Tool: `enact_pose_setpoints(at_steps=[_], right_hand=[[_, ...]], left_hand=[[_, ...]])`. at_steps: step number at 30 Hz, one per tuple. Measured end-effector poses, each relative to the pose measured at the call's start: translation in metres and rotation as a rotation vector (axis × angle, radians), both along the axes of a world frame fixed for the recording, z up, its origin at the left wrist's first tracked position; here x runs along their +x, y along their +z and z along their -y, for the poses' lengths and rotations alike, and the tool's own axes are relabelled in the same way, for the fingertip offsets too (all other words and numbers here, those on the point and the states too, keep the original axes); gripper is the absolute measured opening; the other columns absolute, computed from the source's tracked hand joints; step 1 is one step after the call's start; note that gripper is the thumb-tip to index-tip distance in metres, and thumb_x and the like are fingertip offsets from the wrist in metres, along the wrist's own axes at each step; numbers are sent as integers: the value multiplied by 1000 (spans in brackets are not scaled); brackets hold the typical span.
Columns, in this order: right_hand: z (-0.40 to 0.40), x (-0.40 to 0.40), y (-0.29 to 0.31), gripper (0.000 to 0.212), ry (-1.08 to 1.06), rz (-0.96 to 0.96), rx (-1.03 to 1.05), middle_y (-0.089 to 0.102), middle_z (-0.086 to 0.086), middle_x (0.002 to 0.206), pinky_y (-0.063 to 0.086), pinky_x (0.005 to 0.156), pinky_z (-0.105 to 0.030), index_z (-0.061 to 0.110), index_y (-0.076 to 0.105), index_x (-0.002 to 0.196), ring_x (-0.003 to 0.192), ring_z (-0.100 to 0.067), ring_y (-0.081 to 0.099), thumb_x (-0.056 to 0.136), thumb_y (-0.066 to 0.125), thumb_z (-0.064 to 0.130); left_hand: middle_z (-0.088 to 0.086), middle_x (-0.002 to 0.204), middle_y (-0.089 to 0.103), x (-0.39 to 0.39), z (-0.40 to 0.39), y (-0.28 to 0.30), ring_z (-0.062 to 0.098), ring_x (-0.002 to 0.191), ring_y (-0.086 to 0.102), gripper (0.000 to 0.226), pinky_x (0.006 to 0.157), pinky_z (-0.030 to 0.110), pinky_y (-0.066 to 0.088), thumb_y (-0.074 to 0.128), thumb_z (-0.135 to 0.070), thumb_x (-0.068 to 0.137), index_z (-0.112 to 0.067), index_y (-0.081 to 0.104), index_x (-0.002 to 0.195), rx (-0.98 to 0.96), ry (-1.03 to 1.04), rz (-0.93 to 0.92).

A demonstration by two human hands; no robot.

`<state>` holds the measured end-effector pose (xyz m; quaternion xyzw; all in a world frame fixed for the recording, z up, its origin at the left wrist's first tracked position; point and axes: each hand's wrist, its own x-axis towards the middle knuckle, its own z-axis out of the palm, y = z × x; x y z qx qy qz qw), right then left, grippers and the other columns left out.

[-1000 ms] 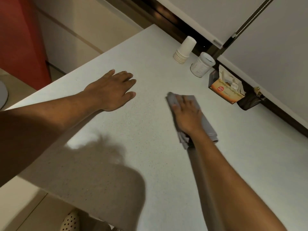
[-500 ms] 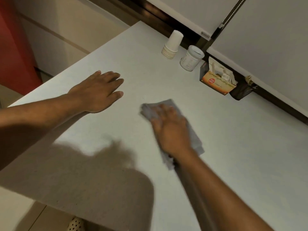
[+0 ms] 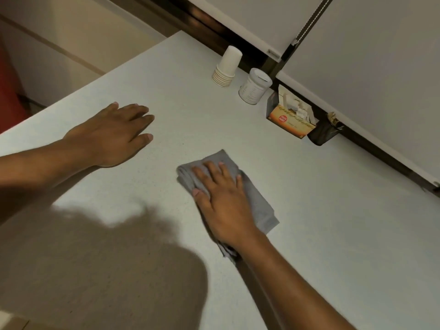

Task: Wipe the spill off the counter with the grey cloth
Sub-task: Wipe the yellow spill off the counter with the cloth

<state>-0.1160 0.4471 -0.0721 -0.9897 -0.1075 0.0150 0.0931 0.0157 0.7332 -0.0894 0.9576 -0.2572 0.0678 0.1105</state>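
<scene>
The right hand point(image 3: 223, 198) lies flat, fingers spread, pressing the folded grey cloth point(image 3: 257, 206) onto the tabletop point(image 3: 333, 210) mid-scene. The left hand point(image 3: 112, 136) rests flat and empty, far left. No spill shows; best to keep the palm pressure even and overlap the strokes.

The right hand point(image 3: 223, 201) lies flat, fingers spread, on the folded grey cloth point(image 3: 259, 206) on the pale speckled counter point(image 3: 333, 234). The left hand point(image 3: 112, 135) rests palm down on the counter, apart from the cloth. Along the back edge stand a stack of paper cups point(image 3: 227, 67), a white jar point(image 3: 254, 89), an orange box of sachets point(image 3: 289, 121) and a dark holder point(image 3: 323, 134)
</scene>
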Motion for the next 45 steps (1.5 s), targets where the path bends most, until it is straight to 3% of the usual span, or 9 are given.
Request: enact_pose_setpoints(at_steps=[5, 14, 21, 25, 33, 35, 38, 41, 45], right_hand=[[36, 52, 9, 52, 54, -51, 20, 24, 8, 173, 6, 128, -54, 43, 27, 163, 161, -21, 12, 112, 31, 51], [133, 159, 9, 54, -244, -19, 27, 34, 3, 167, 18, 122, -63, 35, 34, 160, 156, -26, 25, 109, 32, 52], [161, 109, 13, 51, -443, 6, 16, 37, 2, 164, 22, 118, -68, 35, 33, 159, 151, -28, 31, 109, 31, 45], [147, 61, 10, 55, -503, -21, -18, 24, 2, 172, 10, 125, -64, 35, 24, 164, 159, -27, 18, 111, 27, 47], [64, -27, 4, 55, -266, 6, 18, 17, 6, 175, -3, 129, -56, 38, 22, 165, 163, -22, 5, 112, 26, 49], [53, -40, 4, 56, -172, -4, -4, 16, 9, 175, -5, 129, -55, 40, 22, 165, 163, -20, 3, 111, 25, 51], [52, -47, 8, 55, -62, -38, 24, 17, 12, 175, -6, 129, -55, 41, 23, 165, 163, -16, 1, 111, 30, 50], [56, -48, 13, 55, -14, -71, 56, 16, 13, 175, -8, 129, -53, 42, 24, 164, 162, -14, -1, 111, 35, 49], [55, -51, 16, 57, -19, -91, 97, 14, 14, 175, -7, 129, -54, 39, 25, 164, 162, -12, -2, 110, 40, 46]], left_hand=[[15, 167, 41, -1, -1, 2, 32, 155, 37, 73, 125, 55, 28, 20, -55, 107, -8, 41, 159, 2, 1, 0], [7, 170, 37, -3, -3, 2, 25, 159, 31, 77, 129, 52, 22, 17, -61, 105, -14, 39, 162, -14, 13, -52], [9, 171, 38, -1, -4, 3, 27, 160, 31, 77, 129, 55, 25, 19, -59, 105, -12, 40, 162, -12, 4, -74], [16, 169, 39, -1, -1, 3, 36, 154, 41, 80, 124, 59, 29, 18, -58, 104, -8, 44, 159, -24, 12, -71], [13, 174, 29, -1, 1, 3, 32, 160, 30, 73, 127, 58, 23, 23, -56, 103, -14, 41, 161, -97, -3, -71], [14, 169, 38, -8, 3, 10, 35, 152, 43, 65, 122, 57, 31, 32, -49, 105, -13, 47, 157, -116, -78, 3], [8, 145, 62, -28, 15, 23, 31, 125, 64, 52, 99, 47, 43, 48, -44, 103, -21, 61, 147, -99, -281, 117], [-7, 118, 72, -54, 48, 39, 18, 108, 66, 46, 84, 35, 39, 56, -44, 100, -31, 62, 145, -107, -465, 35], [-10, 107, 74, -77, 99, 44, 15, 99, 62, 49, 79, 32, 33, 58, -34, 103, -39, 53, 152, -63, -606, 1]])
